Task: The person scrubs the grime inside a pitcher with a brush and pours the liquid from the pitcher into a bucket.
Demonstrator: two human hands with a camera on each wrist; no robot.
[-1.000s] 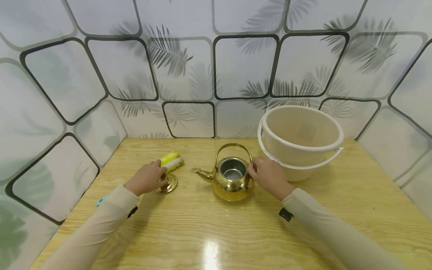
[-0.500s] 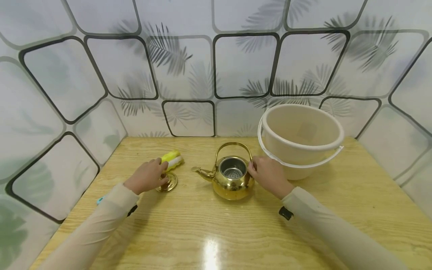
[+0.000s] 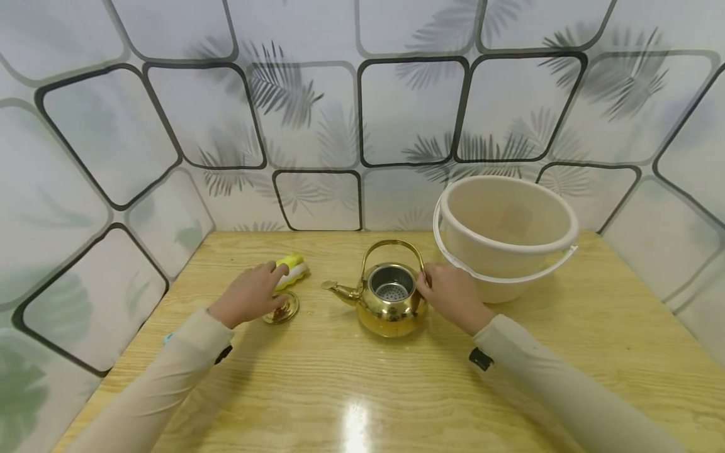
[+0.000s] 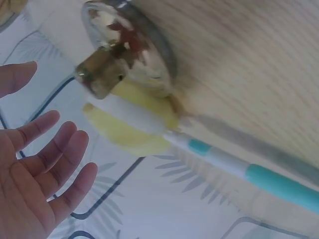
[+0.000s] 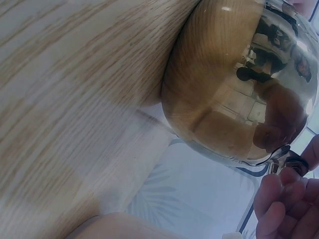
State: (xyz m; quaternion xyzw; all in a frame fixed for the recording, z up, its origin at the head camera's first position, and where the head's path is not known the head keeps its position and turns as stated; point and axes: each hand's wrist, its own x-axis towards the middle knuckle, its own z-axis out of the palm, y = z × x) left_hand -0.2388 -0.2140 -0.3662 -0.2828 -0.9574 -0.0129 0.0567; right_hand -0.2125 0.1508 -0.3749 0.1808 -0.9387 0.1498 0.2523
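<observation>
My right hand point(image 3: 453, 296) grips the base of the gold kettle's handle point(image 3: 391, 243) on its right side; the right wrist view shows the fingers point(image 5: 271, 194) curled at the joint. The gold kettle point(image 3: 391, 321) stands upright on the table with its top uncovered and a perforated strainer point(image 3: 392, 291) inside. Its spout points left. Over the gold lid point(image 3: 286, 309), which lies on the table knob up, my left hand point(image 3: 249, 294) hovers with fingers spread. In the left wrist view those fingers point(image 4: 75, 149) are apart from the knob point(image 4: 99, 74) and hold nothing.
Just behind the lid lies a sponge brush point(image 3: 294, 272) with a yellow head and a white and teal handle point(image 4: 279, 181), partly hidden by my left arm. A cream bucket point(image 3: 481, 255) stands behind my right hand. Patterned walls border the wooden table point(image 3: 317, 390).
The left hand's fingers have spread and come away from the lid's knob, while the lid stays in place. My right hand and the kettle have not moved.
</observation>
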